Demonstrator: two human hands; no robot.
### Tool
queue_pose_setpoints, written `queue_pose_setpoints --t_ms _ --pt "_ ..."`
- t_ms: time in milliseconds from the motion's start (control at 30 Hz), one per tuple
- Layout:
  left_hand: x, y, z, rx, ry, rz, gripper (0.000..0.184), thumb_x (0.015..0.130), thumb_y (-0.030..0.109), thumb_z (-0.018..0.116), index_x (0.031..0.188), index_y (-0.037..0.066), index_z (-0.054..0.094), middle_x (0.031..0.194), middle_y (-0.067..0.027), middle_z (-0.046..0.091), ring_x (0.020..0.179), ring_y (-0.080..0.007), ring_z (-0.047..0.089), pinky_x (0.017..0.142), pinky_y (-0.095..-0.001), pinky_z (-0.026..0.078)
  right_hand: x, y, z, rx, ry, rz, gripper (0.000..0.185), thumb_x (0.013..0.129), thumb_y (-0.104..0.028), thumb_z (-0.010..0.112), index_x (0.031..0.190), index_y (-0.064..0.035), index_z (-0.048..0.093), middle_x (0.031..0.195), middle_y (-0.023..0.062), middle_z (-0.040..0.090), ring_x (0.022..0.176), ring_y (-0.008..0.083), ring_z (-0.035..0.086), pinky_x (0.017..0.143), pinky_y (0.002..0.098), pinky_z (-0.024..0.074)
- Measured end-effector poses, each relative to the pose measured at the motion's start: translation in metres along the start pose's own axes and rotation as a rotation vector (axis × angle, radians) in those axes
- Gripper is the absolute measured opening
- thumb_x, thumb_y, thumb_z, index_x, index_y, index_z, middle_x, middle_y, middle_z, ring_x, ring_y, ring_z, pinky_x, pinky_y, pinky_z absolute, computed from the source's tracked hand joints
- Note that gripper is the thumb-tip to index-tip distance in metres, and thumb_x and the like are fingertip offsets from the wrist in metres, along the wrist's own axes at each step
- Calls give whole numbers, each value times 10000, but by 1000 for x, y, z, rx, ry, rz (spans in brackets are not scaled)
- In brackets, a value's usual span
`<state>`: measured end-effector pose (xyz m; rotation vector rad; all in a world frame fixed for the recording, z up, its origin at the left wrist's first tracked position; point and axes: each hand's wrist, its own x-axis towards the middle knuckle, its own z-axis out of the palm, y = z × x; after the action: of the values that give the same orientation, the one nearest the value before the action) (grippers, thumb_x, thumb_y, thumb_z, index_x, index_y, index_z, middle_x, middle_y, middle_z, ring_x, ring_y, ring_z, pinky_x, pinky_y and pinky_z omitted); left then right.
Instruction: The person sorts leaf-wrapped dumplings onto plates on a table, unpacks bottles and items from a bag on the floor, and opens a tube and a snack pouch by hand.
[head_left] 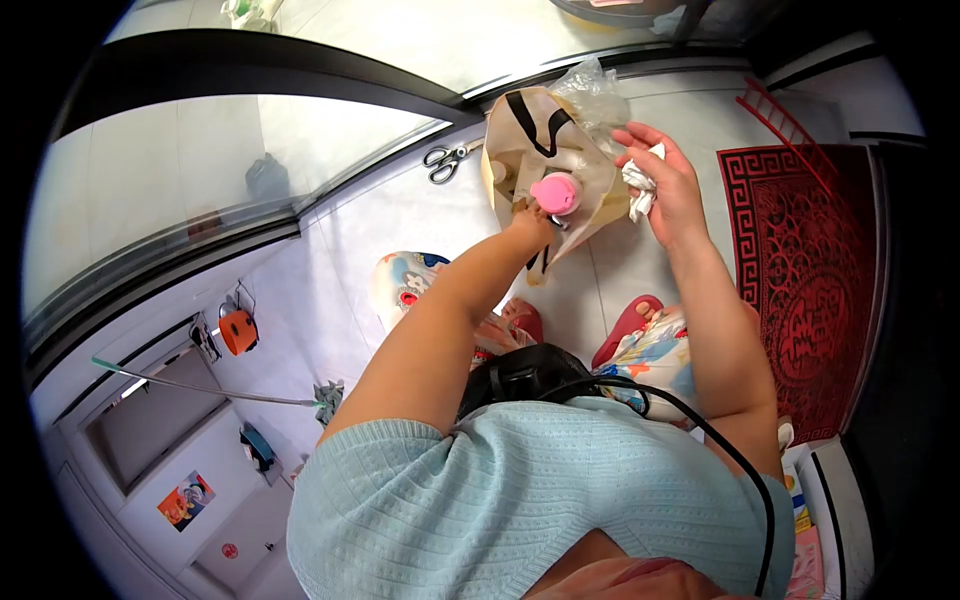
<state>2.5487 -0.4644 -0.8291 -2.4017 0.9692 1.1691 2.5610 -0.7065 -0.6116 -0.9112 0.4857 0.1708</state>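
Note:
A beige bag (597, 205) with black handles stands open on the floor. Inside it is a round pink lid (556, 194), with other items around it that I cannot make out. My left hand (533, 222) reaches into the bag at the lid's lower left edge, its fingers closed and partly hidden, so what they grip is unclear. To the right of the bag, my right hand (668, 190) is raised, closed round a crumpled white tissue (640, 182).
Black-handled scissors (443, 162) lie left of the bag. Clear plastic (596, 92) sits behind it. A red patterned mat (800, 290) and a red rack (785, 125) are at the right. Glass panels with a dark frame (270, 65) stand at the upper left.

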Motion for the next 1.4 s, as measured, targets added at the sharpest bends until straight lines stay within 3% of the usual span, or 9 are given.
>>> queue_pose_setpoints --t_ms 600,700,767,833,867,933,1100,1167,1400 --pt "6 1 -1 -40 222 -151 342 917 246 386 1066 107 660 1105 -107 658 1050 -251 601 816 -365 473 -15 -12 1 26 49 31 307 877 -114 560 1175 -41 535 1136 93 623 807 83 596 577 193 406" --pt "-57 -2 -73 37 5 -102 296 904 222 428 1063 103 647 1034 -101 666 992 -271 611 789 -389 486 -28 -7 4 16 129 62 298 877 -97 560 1169 -41 539 1120 91 627 803 84 594 593 195 418" --pt "-108 -4 -126 -290 209 -145 228 874 196 492 1017 112 649 946 -106 660 929 -292 615 783 -400 496 -40 7 1 -5 178 69 294 877 -85 560 1167 -36 540 1113 90 628 799 86 594 612 199 435" --pt "-136 -12 -140 -446 340 -81 196 816 141 592 1002 95 637 936 -116 640 883 -310 609 768 -399 498 -55 38 -11 -268 164 -9 327 848 -60 562 1174 -39 558 1137 78 627 932 180 615 825 278 477" --pt "-156 -11 -153 -629 433 -66 211 792 131 625 997 81 633 949 -125 631 875 -314 606 757 -394 493 -69 51 -14 -257 176 -12 327 848 -60 562 1174 -39 558 1137 78 627 932 180 615 825 278 477" --pt "-199 -1 -195 -952 544 -15 252 749 72 694 989 35 627 944 -132 600 826 -302 595 730 -357 475 -105 59 -10 -669 136 -131 412 835 -68 593 1243 -74 535 1176 95 622 1055 238 600 905 312 455" --pt "-306 38 -279 -1189 424 195 197 798 32 680 987 27 627 887 -87 571 805 -191 576 729 -292 468 -194 -48 63 -692 131 -218 525 819 -55 648 1317 -38 483 1232 105 588 1169 173 520 993 293 387" --pt "-356 58 -318 -1385 280 306 190 839 -10 644 1024 25 619 955 -29 601 870 -134 563 711 -260 477 -227 -84 85 -594 -3 -54 474 773 -169 697 1223 -84 575 1123 140 642 1039 246 616 881 315 466" --pt "-528 103 -467 -945 184 639 278 789 117 731 1037 58 618 949 -39 599 833 -138 577 737 -270 479 -384 -229 157 -905 126 53 306 757 -317 696 991 -122 667 833 127 669 808 280 654 722 366 490"
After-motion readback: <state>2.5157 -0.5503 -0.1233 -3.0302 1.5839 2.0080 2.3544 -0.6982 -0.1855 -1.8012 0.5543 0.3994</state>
